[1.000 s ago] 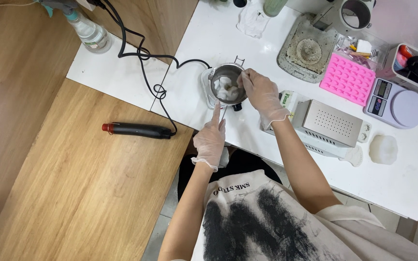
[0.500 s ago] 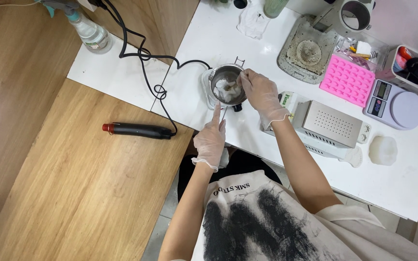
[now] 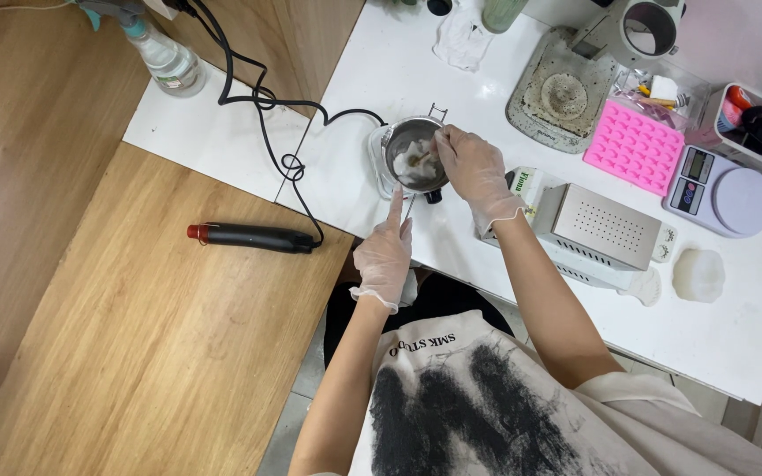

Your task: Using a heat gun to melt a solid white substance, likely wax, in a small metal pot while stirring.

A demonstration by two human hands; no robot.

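A small steel pot (image 3: pixel 401 141) with white chunks inside stands on a heater base on the white table (image 3: pixel 451 247). My gloved right hand (image 3: pixel 472 167) is at the pot's right rim, closed on a thin stirring tool that dips into the chunks. My gloved left hand (image 3: pixel 384 251) rests just below the pot, its forefinger stretched along the pot's long metal handle (image 3: pixel 407 208) and its other fingers curled at that handle.
A black heat gun (image 3: pixel 253 236) with a coiled cord lies on the wooden desk at left. A spray bottle (image 3: pixel 162 60) stands at the back left. Right of the pot are a perforated steel box (image 3: pixel 606 225), a pink mould (image 3: pixel 634 145) and a digital scale (image 3: pixel 723 190).
The white chunks in the pot have shifted and clumped as my right hand stirred. My left hand has stayed in place.
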